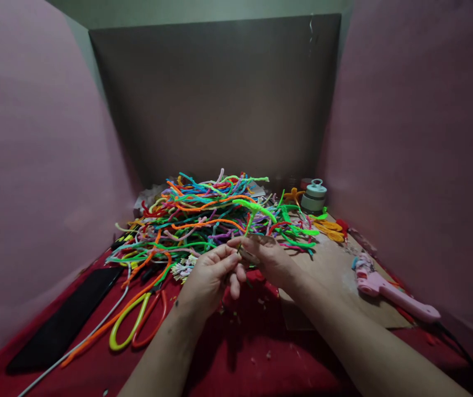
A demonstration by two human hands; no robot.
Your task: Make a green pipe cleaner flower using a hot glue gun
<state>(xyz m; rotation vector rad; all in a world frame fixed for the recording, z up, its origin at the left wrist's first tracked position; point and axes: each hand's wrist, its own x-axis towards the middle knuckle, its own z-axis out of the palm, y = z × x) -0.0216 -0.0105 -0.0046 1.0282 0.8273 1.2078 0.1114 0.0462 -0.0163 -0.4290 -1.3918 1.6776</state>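
My left hand and my right hand meet in the middle, in front of the heap. Their fingers are closed in a pinch around the stem of a green pipe-cleaner piece. That piece stands upright above my fingertips, and its fuzzy bright green arms spread to both sides at the top. My fingers hide its lower end. Behind it lies a big tangled pile of pipe cleaners in many colours. A bunch of small pale-tipped stems sits just left of my left hand.
At the right, a pink glue gun lies on a cardboard sheet. Behind it are orange pipe-cleaner loops and a pale green lidded container. Left are a tool with yellow and red handles, a black flat object and a white cord.
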